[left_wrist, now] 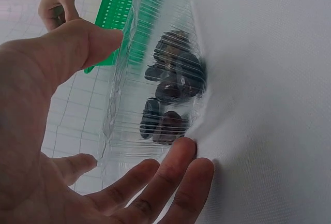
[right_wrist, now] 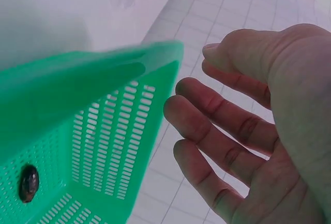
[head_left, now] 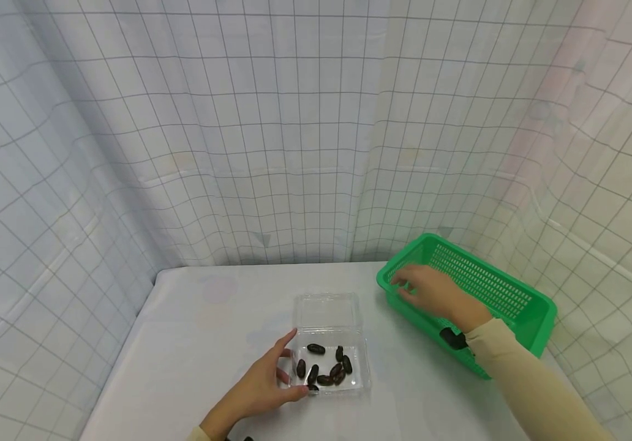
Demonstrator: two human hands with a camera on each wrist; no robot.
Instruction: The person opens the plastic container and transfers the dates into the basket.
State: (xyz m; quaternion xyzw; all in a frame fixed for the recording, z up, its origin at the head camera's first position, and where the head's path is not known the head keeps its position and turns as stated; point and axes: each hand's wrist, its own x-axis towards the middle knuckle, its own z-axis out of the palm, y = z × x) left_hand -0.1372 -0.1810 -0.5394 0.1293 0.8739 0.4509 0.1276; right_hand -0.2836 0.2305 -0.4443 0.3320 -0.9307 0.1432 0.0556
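Note:
A clear plastic clamshell box (head_left: 327,311) lies with its lid folded back, and several dark, wrinkled dates (head_left: 324,380) are spread over its base. My left hand (head_left: 263,383) holds the near left corner of the box, thumb at the front rim and fingers along the left side. In the left wrist view, dates (left_wrist: 173,87) show through the ribbed wall. Over the left end of a green plastic basket (head_left: 476,275), my right hand (head_left: 432,291) hovers with loosely bent fingers and nothing in them. One date (right_wrist: 29,183) is visible inside the basket in the right wrist view.
The box and basket stand on a white-covered table (head_left: 211,331), the basket at the right and angled. White grid-patterned curtains (head_left: 283,153) enclose the back and both sides. A black band (head_left: 452,338) is on my right wrist.

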